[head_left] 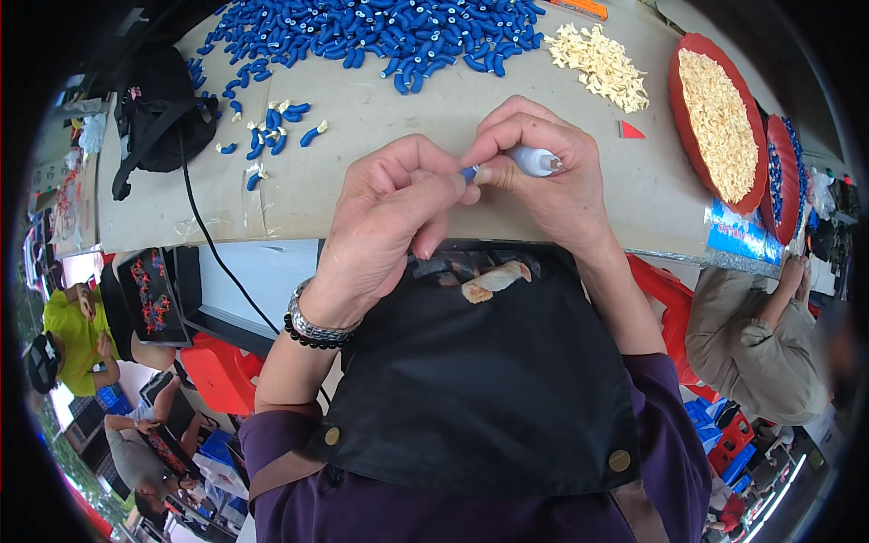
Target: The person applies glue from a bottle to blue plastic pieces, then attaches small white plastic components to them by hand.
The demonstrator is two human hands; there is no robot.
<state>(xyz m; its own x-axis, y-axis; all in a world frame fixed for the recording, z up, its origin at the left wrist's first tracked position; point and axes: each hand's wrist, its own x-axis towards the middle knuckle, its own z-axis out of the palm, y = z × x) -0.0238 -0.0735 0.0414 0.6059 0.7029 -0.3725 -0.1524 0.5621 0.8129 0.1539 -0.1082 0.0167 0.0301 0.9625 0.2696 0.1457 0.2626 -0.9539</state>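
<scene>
My left hand (pixel 398 204) is closed, its thumb and fingertips pinching a small blue curved piece (pixel 469 173), mostly hidden by the fingers. Against it, the thumb and forefinger of my right hand (pixel 566 185) meet at the piece's right end. Whether they also pinch a small pale part there, I cannot tell. Tucked in my right hand is a small white squeeze bottle (pixel 534 161) with a thin metal tip, pointing right. Left of my hands lie several blue pieces with cream ends (pixel 272 131) on the table (pixel 308 190).
A big heap of blue curved pieces (pixel 380 32) covers the far table. Cream pieces lie in a pile (pixel 597 63) and in a red scalloped tray (pixel 691 113). A small red triangle (pixel 631 130) lies nearby. A black bag (pixel 158 113) and cable (pixel 195 204) are left. Other people sit around.
</scene>
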